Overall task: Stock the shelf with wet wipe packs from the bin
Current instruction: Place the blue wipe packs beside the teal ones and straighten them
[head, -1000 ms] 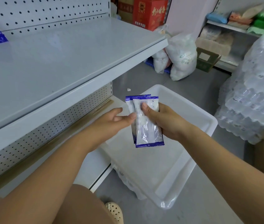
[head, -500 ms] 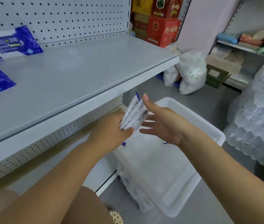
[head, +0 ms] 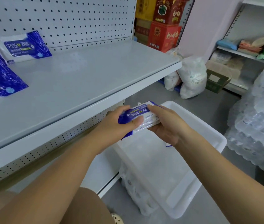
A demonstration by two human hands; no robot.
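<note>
A grey metal shelf [head: 95,75] with a pegboard back fills the upper left of the frame. Just below its front edge, at centre frame, a small stack of wet wipe packs [head: 141,118] is held between both hands. The left hand [head: 116,125] curls thumb and fingers round the blue end. The right hand [head: 166,125] cups the other end from beneath, fingers lying over the top. The stack hangs above the white bin [head: 208,135], clear of the shelf.

The film looks slick, so the packs could slide apart if one end's grip loosens on the lift, or catch on the shelf's lip.

The stack appears to be two packs, though I cannot be sure. Three stocked packs [head: 23,46] lie at far left, partly cropped. There is one bin.
</note>
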